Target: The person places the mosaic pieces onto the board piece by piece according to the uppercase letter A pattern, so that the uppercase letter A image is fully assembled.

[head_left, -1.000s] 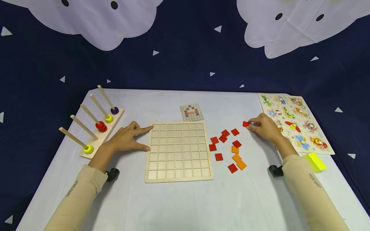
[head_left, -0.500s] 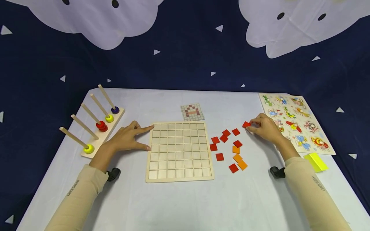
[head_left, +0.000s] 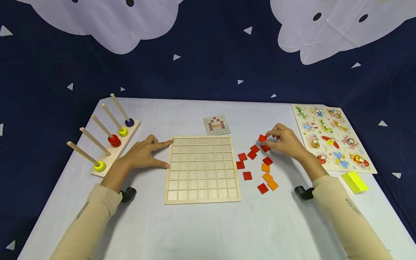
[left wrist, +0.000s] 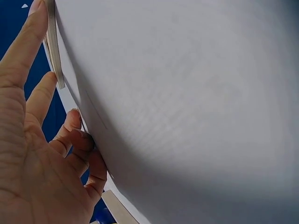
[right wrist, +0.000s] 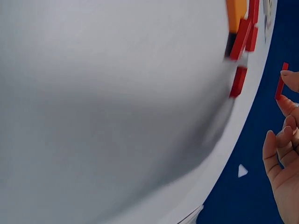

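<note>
My left hand touches the left edge of a wooden grid board with straight thumb and index finger. In the left wrist view those fingertips rest against the board's edge, and the other fingers bend loosely. A red square tile is pinched between thumb and index finger of my right hand. The right wrist view shows this tile held edge-on, off the white table. Below it, several red tiles and three orange tiles lie loose right of the board, a few overlapping.
A pattern card lies behind the board. To the left stands a wooden peg stand with coloured rings. An insect picture puzzle board and a yellow block are at the right. A dark blue cloth hangs behind the table.
My right hand, with the red tile pinched in it, has moved left and is now above the loose tiles. The left hand stays on the board's edge.
</note>
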`<state>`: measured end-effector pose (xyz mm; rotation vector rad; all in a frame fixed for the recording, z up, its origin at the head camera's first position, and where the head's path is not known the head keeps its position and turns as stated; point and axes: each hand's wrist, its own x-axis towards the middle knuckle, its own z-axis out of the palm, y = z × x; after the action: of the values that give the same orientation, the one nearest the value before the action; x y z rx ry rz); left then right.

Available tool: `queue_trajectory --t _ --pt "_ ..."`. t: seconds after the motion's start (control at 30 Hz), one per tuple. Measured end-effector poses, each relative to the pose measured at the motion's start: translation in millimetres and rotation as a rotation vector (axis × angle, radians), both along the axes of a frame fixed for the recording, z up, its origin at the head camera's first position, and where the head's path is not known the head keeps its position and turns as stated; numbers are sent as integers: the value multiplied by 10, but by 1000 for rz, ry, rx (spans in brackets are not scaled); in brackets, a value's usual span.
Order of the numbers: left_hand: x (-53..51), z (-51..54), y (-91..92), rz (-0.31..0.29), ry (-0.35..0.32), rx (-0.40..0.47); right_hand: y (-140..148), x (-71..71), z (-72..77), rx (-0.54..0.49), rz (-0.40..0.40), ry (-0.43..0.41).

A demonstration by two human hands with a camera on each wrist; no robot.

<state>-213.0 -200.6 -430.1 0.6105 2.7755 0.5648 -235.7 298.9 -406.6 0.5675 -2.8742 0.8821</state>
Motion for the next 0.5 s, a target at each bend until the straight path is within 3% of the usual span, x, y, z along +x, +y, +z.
queue_trajectory --t 0.5 --pt "-16 -20 -10 11 -11 -11 -468 -63 45 -13 126 -65"
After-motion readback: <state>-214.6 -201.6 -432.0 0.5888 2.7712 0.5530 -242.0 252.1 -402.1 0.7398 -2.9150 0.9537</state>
